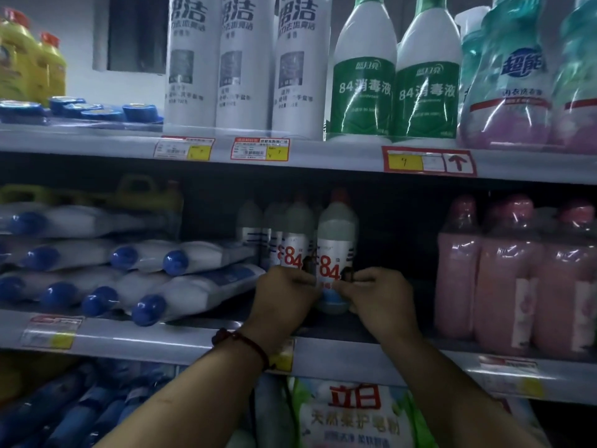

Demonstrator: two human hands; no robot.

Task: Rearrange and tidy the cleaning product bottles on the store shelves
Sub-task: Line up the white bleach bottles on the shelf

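Observation:
A white "84" disinfectant bottle (337, 250) with a red cap stands upright on the middle shelf (339, 347). My left hand (282, 295) and my right hand (379, 294) both grip its lower part, one from each side. Directly behind and to its left stand more "84" bottles (292, 240) of the same kind. A red string bracelet circles my left wrist.
White bottles with blue caps (148, 279) lie stacked on the left of the middle shelf. Pink bottles (510, 273) stand to the right. A dark gap lies between them and the held bottle. Above are white cans (242, 66) and green-labelled bottles (365, 76). A detergent bag (352, 415) sits below.

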